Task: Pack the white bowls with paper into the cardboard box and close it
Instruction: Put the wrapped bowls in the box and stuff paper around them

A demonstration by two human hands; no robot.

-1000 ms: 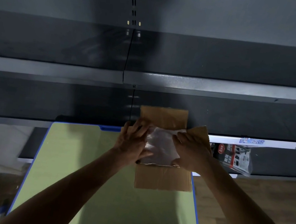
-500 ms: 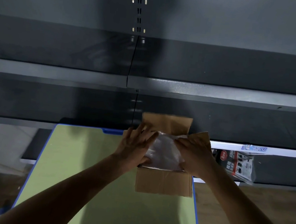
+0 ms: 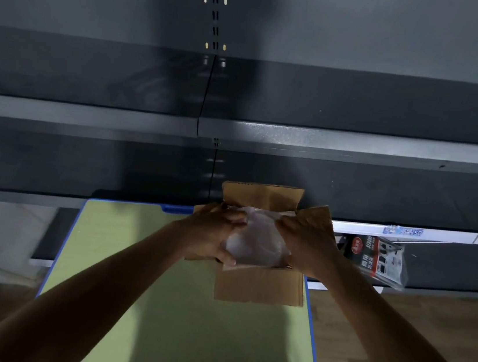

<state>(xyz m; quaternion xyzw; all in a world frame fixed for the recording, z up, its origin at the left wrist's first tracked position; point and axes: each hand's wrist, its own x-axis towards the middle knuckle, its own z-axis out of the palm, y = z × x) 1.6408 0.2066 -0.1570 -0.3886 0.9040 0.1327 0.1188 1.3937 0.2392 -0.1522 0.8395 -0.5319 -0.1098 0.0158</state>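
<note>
An open cardboard box (image 3: 258,286) stands at the far right of a green table top (image 3: 172,308), its flaps spread outward. White crumpled paper (image 3: 257,241) fills the box mouth; the bowls under it are hidden. My left hand (image 3: 209,234) grips the paper's left side with curled fingers, thumb at the near edge. My right hand (image 3: 305,247) grips the paper's right side, over the right flap.
Dark metal shelving (image 3: 238,132) rises right behind the table. A packaged item in clear plastic (image 3: 379,260) hangs on a hook to the right of the box. The table's blue right edge (image 3: 312,342) runs beside a wooden floor.
Both hands have closed further over the paper and bunched it up in the box mouth. The view has tilted slightly.
</note>
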